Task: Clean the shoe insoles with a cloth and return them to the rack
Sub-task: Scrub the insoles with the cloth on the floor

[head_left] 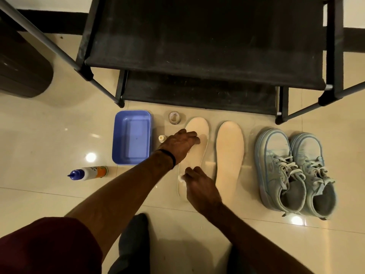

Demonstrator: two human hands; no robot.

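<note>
The left insole (pixel 194 149) lies flat on the floor (pixel 59 125), just beside the right insole (pixel 229 155). The left hand (pixel 180 144) presses its top part with fingers (pixel 192 135) spread flat. The right hand (pixel 201 186) pinches a small white cloth (pixel 180 177) on the insole's lower part. The shoes (pixel 294 173) sit near the rack (pixel 197 56).

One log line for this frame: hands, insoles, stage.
left hand presses left insole | right hand wipes with cloth | right insole untouched
</note>
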